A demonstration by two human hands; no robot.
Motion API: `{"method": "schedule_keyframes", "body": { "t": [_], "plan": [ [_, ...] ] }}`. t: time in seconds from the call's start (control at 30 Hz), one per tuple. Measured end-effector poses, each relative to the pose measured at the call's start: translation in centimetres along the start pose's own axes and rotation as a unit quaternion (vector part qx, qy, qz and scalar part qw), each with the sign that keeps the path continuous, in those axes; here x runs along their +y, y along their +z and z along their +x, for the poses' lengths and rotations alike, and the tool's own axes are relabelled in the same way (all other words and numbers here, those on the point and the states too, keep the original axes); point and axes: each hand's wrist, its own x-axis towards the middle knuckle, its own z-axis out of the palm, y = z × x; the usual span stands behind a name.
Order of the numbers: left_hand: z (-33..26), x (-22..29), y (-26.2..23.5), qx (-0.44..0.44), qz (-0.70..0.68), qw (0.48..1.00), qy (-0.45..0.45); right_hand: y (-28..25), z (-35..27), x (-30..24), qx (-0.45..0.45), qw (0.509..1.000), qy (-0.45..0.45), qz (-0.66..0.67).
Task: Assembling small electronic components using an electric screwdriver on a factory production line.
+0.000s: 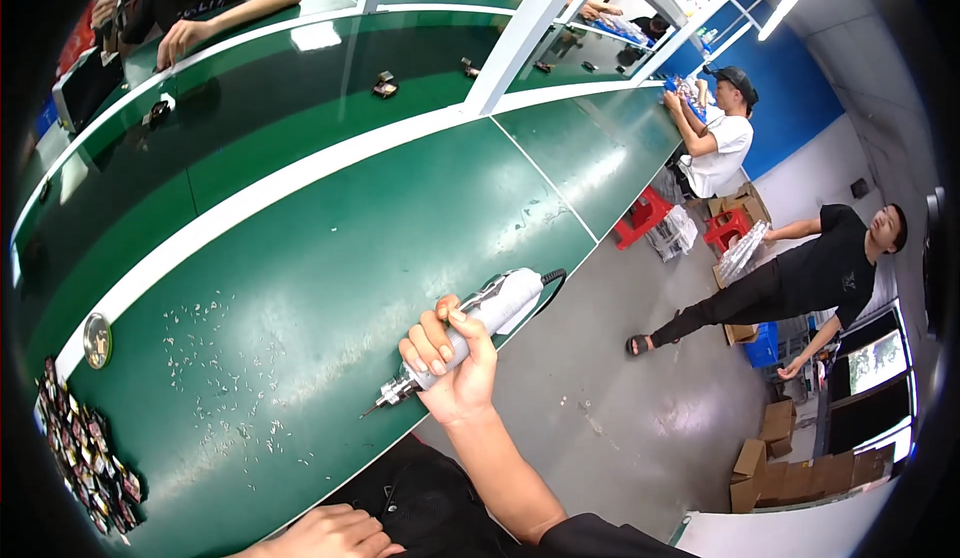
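We held the electric screwdriver (468,333) in our right hand (452,366), fingers wrapped firmly round its pale grey barrel, with the bit (374,408) angled down and to the left, just above the near edge of the green workbench (330,248). Its black cord (551,284) trailed off the rear of the tool over the bench edge. Our left hand (325,535) lay low at the bottom of the view, fingers loosely curled; we could not tell whether it held anything. Small screws (215,358) lay scattered across the bench surface, near the bit but apart from it, and a round metal dish (97,340) sat by the white strip at the far left, with a pile of small dark parts (85,453) beside it at the bench end. For a good pickup, in our judgement, the bit had to meet a screw head squarely, so the barrel needed raising toward upright, and the cord kept slack and clear of the edge.
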Motion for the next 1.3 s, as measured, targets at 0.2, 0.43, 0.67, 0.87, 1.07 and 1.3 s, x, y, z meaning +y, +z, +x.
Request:
{"method": "schedule_keyframes", "body": {
  "t": [0.2,0.43,0.67,0.87,1.07,1.3],
  "plan": [
    [-0.8,-1.9,1.7,-0.073,0.007,0.997,-0.006,-0.4,0.2,0.3,-0.018,0.999,0.025,0.010],
    [-0.8,-1.4,1.7,-0.023,0.008,1.000,-0.005,-0.6,-0.3,0.0,-0.016,0.999,0.014,0.029],
    [1.9,-1.1,-3.2,0.215,-0.026,0.974,-0.062,-0.3,-0.4,0.3,0.000,1.000,-0.030,0.007],
    [9.5,-10.0,-11.8,0.303,-0.035,0.935,-0.182,-0.4,0.4,-0.8,-0.015,0.999,-0.016,-0.041],
    [18.9,-21.4,-18.3,0.347,-0.089,0.901,-0.244,-1.2,0.5,-0.8,-0.018,0.997,0.038,0.061],
    [26.6,-29.0,-19.5,0.343,0.248,0.867,-0.262,-1.3,0.3,-1.2,-0.018,0.997,0.035,0.070]
  ]
}}
